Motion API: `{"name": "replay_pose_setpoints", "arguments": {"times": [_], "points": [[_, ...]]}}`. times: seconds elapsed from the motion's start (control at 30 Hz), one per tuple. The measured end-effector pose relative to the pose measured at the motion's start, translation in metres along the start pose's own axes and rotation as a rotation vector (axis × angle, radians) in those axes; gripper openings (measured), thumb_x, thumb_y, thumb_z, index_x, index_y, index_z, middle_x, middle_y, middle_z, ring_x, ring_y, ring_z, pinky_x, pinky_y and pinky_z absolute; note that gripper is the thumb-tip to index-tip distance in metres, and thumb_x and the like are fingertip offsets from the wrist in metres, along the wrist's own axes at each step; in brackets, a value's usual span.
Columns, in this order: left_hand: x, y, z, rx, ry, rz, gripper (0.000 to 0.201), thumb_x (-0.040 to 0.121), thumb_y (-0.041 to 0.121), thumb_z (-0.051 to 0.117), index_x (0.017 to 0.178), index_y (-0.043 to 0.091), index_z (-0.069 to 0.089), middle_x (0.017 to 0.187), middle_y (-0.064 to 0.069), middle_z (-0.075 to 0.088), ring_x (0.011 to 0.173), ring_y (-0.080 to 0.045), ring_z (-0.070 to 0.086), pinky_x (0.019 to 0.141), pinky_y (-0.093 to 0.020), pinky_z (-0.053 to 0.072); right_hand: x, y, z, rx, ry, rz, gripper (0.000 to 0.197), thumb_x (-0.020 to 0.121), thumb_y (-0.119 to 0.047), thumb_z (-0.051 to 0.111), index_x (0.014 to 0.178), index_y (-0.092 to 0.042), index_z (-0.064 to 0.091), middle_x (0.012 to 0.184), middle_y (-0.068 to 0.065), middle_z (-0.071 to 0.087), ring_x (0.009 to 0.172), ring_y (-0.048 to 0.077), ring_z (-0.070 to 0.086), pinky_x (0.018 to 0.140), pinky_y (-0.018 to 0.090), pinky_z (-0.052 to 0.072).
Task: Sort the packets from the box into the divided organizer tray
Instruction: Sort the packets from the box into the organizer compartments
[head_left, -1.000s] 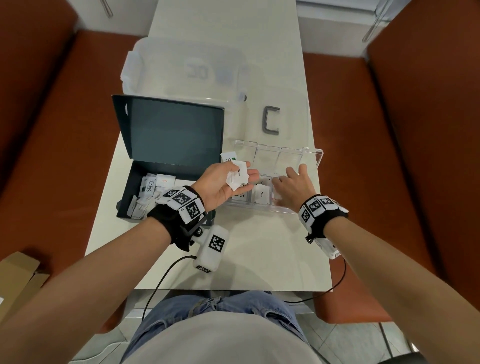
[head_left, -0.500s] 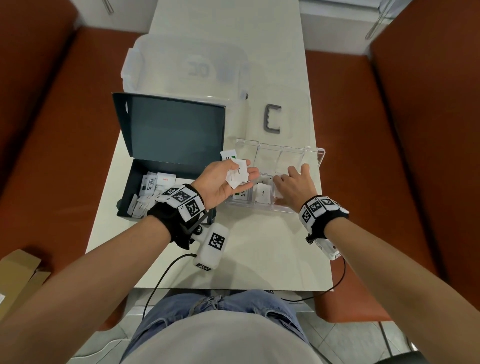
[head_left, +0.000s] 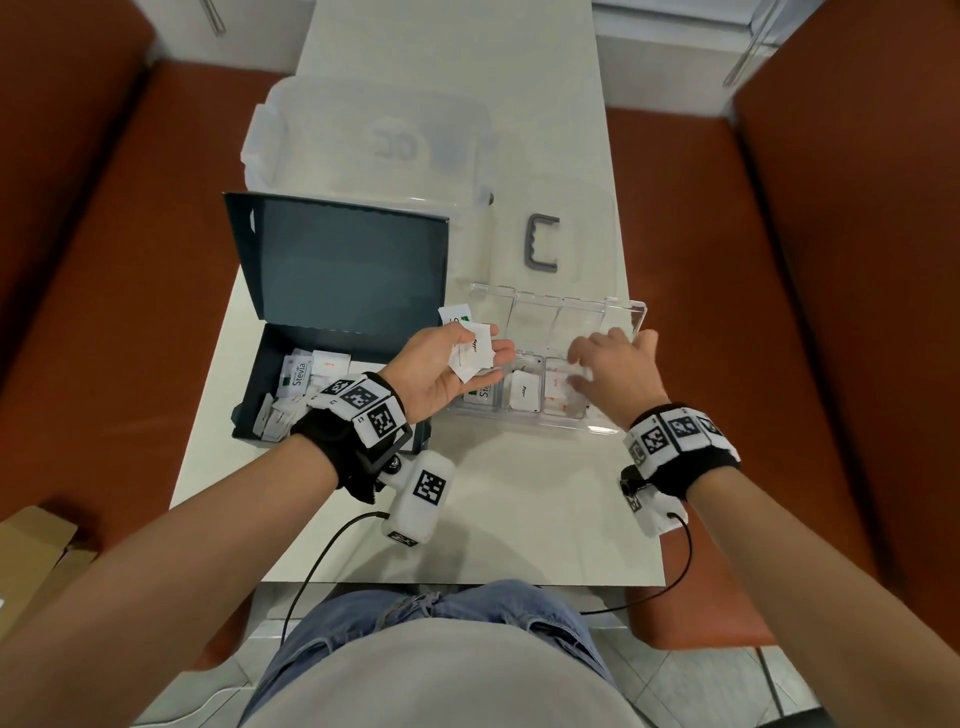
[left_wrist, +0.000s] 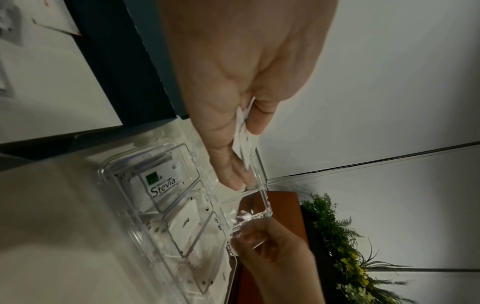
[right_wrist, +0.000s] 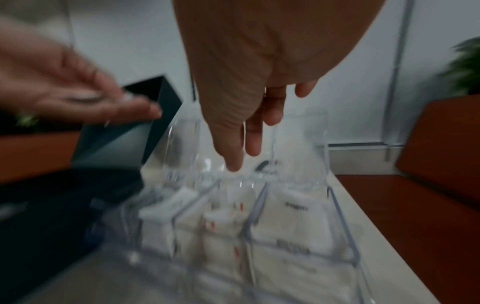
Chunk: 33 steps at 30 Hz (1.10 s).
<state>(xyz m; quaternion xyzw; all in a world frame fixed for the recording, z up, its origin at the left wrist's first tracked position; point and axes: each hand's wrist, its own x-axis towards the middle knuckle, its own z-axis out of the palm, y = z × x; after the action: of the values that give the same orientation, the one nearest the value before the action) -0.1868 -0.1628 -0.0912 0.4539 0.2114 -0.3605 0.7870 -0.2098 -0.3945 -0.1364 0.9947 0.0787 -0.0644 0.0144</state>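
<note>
My left hand hovers palm up over the left end of the clear divided organizer tray. It pinches several white packets between thumb and fingers, as the left wrist view shows the held packets. My right hand hovers over the tray's right compartments, fingers straight and holding nothing. A Stevia packet lies in the left compartment, and white packets fill the others. The dark box left of the tray holds more packets.
The tray's clear lid stands open behind it. The box lid is upright at the back. A large clear bin and a grey handle lie farther back. Red-brown benches flank the table.
My right hand has lifted off the tray's right compartments and shifted slightly right. The left hand with its packets has stayed almost in place.
</note>
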Motion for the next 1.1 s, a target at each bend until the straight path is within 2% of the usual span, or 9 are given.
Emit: {"name": "replay_pose_setpoints", "arguments": {"times": [0.13, 0.4, 0.47, 0.57, 0.6, 0.7, 0.87, 1.0, 1.1], "points": [[0.000, 0.000, 0.004, 0.002, -0.023, -0.023, 0.037, 0.101, 0.012, 0.034, 0.131, -0.003, 0.050, 0.124, -0.025, 0.061, 0.100, -0.030, 0.067, 0.082, -0.041, 0.057, -0.007, 0.015, -0.017, 0.254, 0.217, 0.174, 0.008, 0.091, -0.019, 0.056, 0.091, -0.021, 0.064, 0.085, -0.007, 0.063, 0.081, 0.017, 0.052, 0.076, 0.032, 0.016], [-0.001, -0.004, 0.021, 0.106, -0.131, -0.058, 0.029, 0.099, -0.005, 0.034, 0.123, -0.010, 0.049, 0.118, -0.029, 0.063, 0.108, -0.035, 0.065, 0.084, -0.041, 0.058, -0.006, -0.004, -0.036, 0.465, 0.213, 0.152, 0.013, 0.092, -0.018, 0.055, 0.097, -0.023, 0.066, 0.087, -0.009, 0.065, 0.068, 0.008, 0.052, 0.074, 0.027, 0.014], [-0.001, -0.007, 0.023, 0.143, -0.156, -0.036, 0.026, 0.099, -0.005, 0.038, 0.121, -0.009, 0.052, 0.117, -0.027, 0.064, 0.107, -0.033, 0.066, 0.082, -0.037, 0.059, -0.007, -0.015, -0.040, 0.531, 0.195, 0.134, 0.014, 0.093, -0.019, 0.056, 0.102, -0.022, 0.066, 0.088, -0.007, 0.066, 0.070, 0.009, 0.055, 0.078, 0.027, 0.019], [-0.002, -0.012, 0.023, 0.178, -0.193, 0.026, 0.023, 0.098, -0.004, 0.046, 0.117, -0.005, 0.057, 0.114, -0.022, 0.067, 0.103, -0.029, 0.069, 0.079, -0.032, 0.059, -0.007, -0.030, -0.047, 0.679, 0.167, 0.121, 0.019, 0.095, -0.020, 0.055, 0.108, -0.016, 0.068, 0.091, -0.003, 0.069, 0.078, 0.015, 0.061, 0.090, 0.036, 0.041], [-0.002, -0.013, 0.023, 0.185, -0.196, 0.048, 0.024, 0.097, -0.004, 0.048, 0.118, -0.005, 0.057, 0.115, -0.021, 0.067, 0.103, -0.029, 0.068, 0.079, -0.032, 0.059, -0.007, -0.033, -0.049, 0.729, 0.152, 0.124, 0.020, 0.096, -0.022, 0.054, 0.108, -0.016, 0.068, 0.091, -0.002, 0.069, 0.080, 0.015, 0.062, 0.088, 0.032, 0.045], [-0.001, -0.014, 0.021, 0.204, -0.176, 0.104, 0.029, 0.094, -0.003, 0.054, 0.122, -0.005, 0.056, 0.116, -0.017, 0.067, 0.102, -0.026, 0.068, 0.079, -0.032, 0.059, -0.006, -0.036, -0.053, 0.836, 0.092, 0.134, 0.018, 0.093, -0.027, 0.059, 0.102, -0.017, 0.071, 0.083, -0.005, 0.069, 0.076, 0.006, 0.060, 0.070, 0.007, 0.042], [-0.001, -0.016, 0.020, 0.211, -0.110, 0.132, 0.022, 0.094, -0.001, 0.055, 0.116, -0.005, 0.059, 0.112, -0.015, 0.066, 0.099, -0.025, 0.068, 0.078, -0.032, 0.060, -0.003, -0.025, -0.054, 1.015, 0.112, 0.204, 0.007, 0.086, -0.023, 0.069, 0.089, -0.017, 0.072, 0.078, -0.004, 0.071, 0.070, 0.006, 0.063, 0.069, 0.016, 0.050], [0.000, -0.012, 0.017, 0.175, -0.030, 0.174, 0.023, 0.097, -0.002, 0.049, 0.118, -0.007, 0.056, 0.115, -0.023, 0.064, 0.098, -0.027, 0.068, 0.078, -0.030, 0.059, 0.003, -0.007, -0.048, 0.996, 0.168, 0.311, 0.006, 0.088, -0.016, 0.067, 0.091, -0.014, 0.072, 0.073, 0.003, 0.071, 0.060, 0.000, 0.062, 0.074, 0.014, 0.049], [0.001, -0.008, 0.013, 0.152, 0.036, 0.202, 0.030, 0.098, -0.003, 0.047, 0.126, -0.011, 0.051, 0.121, -0.027, 0.060, 0.105, -0.031, 0.064, 0.074, -0.028, 0.060, 0.007, -0.009, -0.039, 0.923, 0.039, 0.306, 0.010, 0.089, -0.008, 0.063, 0.094, -0.010, 0.071, 0.077, 0.010, 0.072, 0.060, 0.003, 0.062, 0.066, 0.005, 0.046]]}}
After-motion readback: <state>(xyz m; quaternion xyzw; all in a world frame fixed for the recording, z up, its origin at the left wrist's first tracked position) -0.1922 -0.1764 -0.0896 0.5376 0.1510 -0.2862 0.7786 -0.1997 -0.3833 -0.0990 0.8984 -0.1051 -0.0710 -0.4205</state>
